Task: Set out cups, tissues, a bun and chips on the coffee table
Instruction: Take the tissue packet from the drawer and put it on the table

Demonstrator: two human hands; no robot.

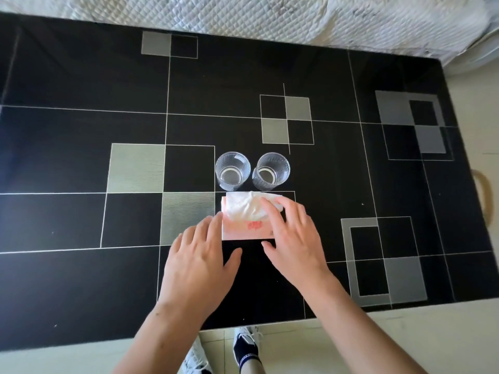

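Observation:
Two clear glass cups stand side by side on the black coffee table [81, 157], the left cup [232, 170] and the right cup [270, 171] nearly touching. Just in front of them lies a pink tissue pack [243, 229] with a white tissue [245, 205] sticking out of its top. My left hand [201, 255] has straight fingers, its fingertips at the pack's left edge. My right hand [293, 238] lies flat over the pack's right side, fingers spread, fingertips touching the tissue. No bun or chips are in view.
A white quilted cover [243, 14] runs along the table's far edge. Pale floor tiles [405, 333] lie in front of the table, with my feet in shoes [245, 344] below its near edge. A tan curved handle [484, 195] shows past the right edge.

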